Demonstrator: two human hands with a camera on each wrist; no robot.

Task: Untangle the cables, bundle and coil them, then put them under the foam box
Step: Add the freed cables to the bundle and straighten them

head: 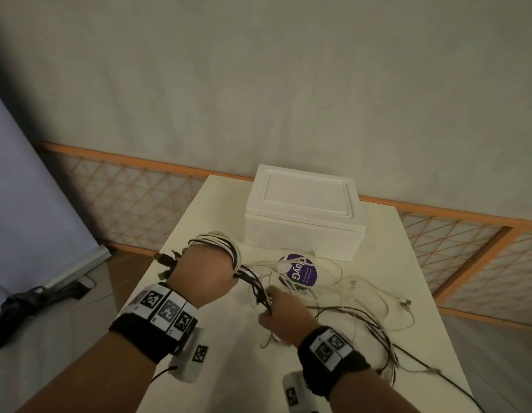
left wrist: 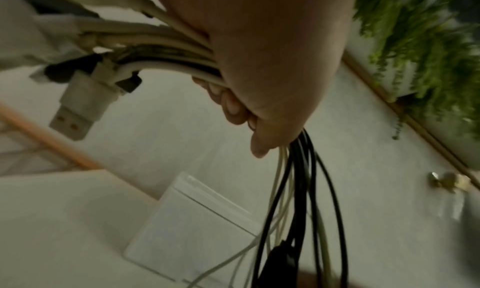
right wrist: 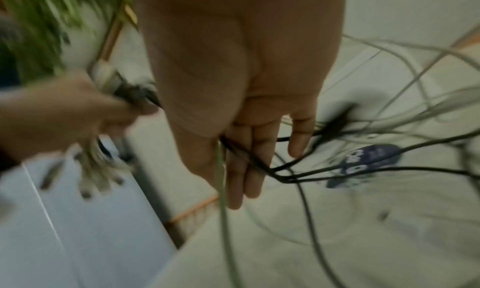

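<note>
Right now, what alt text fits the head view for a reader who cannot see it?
The left hand grips a coil of cables wound around it while the right hand feeds loose strands. More cable sprawls across the white table, before a closed foam box.

Lying near the table's point(head: 401, 278) middle: a purple round sticker point(head: 303, 271). Running along the far wall: an orange lattice fence point(head: 130, 198).
</note>
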